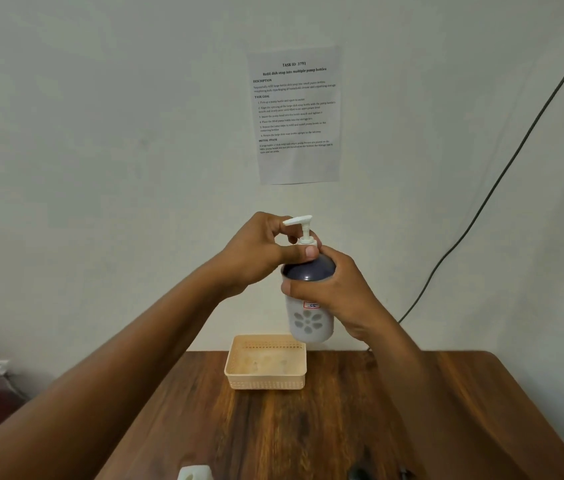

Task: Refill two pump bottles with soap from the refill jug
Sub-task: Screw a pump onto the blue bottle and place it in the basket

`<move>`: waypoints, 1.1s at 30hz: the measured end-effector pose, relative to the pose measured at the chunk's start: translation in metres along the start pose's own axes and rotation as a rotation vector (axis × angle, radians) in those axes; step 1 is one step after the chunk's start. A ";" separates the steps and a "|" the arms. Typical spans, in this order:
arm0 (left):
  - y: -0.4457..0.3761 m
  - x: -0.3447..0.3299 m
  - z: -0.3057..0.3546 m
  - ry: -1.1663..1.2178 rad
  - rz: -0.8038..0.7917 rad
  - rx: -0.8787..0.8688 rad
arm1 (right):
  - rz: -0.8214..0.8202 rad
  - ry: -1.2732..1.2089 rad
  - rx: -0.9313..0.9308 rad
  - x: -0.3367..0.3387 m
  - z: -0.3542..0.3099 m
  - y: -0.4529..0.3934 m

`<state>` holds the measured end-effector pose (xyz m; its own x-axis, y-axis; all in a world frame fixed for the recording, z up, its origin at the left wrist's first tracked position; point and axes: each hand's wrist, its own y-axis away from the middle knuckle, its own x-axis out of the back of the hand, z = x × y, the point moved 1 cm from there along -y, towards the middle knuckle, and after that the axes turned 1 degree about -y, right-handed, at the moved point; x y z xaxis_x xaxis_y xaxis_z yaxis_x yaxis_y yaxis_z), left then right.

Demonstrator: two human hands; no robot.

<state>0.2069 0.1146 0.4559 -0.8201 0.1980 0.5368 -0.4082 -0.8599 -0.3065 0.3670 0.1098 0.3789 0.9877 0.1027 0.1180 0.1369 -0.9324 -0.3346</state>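
Head view showed the right hand (334, 296) wrapped around the middle of a pump bottle (309, 306), held upright in the air above the far end of the wooden table (308, 420). The left hand (256, 252) pinched the white pump head (303, 228) at its collar, thumb and fingers curled around the neck, as if turning it. Whether the collar was being tightened or loosened could not be told. Just below the bottle sat a pale plastic basket (266, 362), holding nothing that could be made out. A white object (194, 472) poked in at the bottom edge, too cropped to identify; no refill jug was plainly visible. A printed task sheet (296, 114) hung on the wall behind, with a dark cable (502, 171) running down to its right. The risk seemed to lie in the grip: with the bottle unsupported, a twist against a slick body could let it slip, drop towards the basket or table, and spill soap.
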 end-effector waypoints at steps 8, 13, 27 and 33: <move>0.002 0.003 -0.002 0.010 -0.097 -0.024 | -0.253 -0.188 -0.095 0.004 0.005 0.001; 0.003 0.001 -0.008 -0.043 -0.009 0.010 | -0.323 -0.184 -0.129 0.008 0.007 -0.002; 0.001 0.011 -0.062 -0.090 0.337 0.066 | 0.002 0.233 -0.036 -0.026 0.025 -0.015; 0.022 0.034 -0.127 -0.154 0.389 0.141 | -0.018 0.279 -0.088 -0.042 0.065 -0.040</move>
<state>0.1189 0.1622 0.3672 -0.8283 -0.2161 0.5168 -0.0138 -0.9144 -0.4046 0.3253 0.1653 0.3263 0.9246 0.0321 0.3796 0.1354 -0.9591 -0.2487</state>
